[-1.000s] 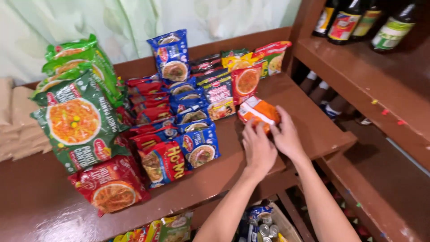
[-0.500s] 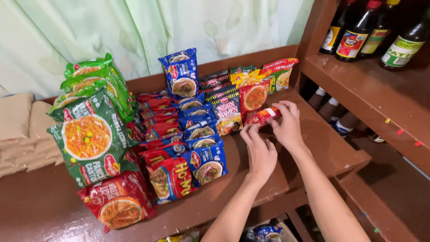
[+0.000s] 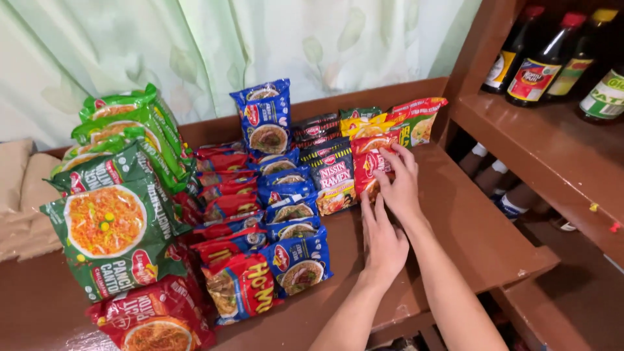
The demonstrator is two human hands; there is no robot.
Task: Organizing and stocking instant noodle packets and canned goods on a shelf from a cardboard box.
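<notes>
My right hand (image 3: 402, 183) has its fingers on a red and orange noodle packet (image 3: 366, 166), holding it upright at the right end of a row of packets. Just below it, my left hand (image 3: 383, 239) lies flat and empty on the brown wooden shelf (image 3: 468, 227), fingers pointing at the packets. A dark noodle packet (image 3: 333, 179) stands directly left of the red one. Behind them lean yellow and red packets (image 3: 403, 123).
Rows of blue packets (image 3: 286, 214) and red packets (image 3: 224, 195) fill the shelf's middle, with big green packets (image 3: 117, 195) at the left. Dark sauce bottles (image 3: 543, 62) stand on a higher shelf at the right. A pale green curtain (image 3: 260, 39) hangs behind.
The orange packet held in both hands has gone from lying low at the right to standing in the row. My left hand has let go and dropped onto the shelf.
</notes>
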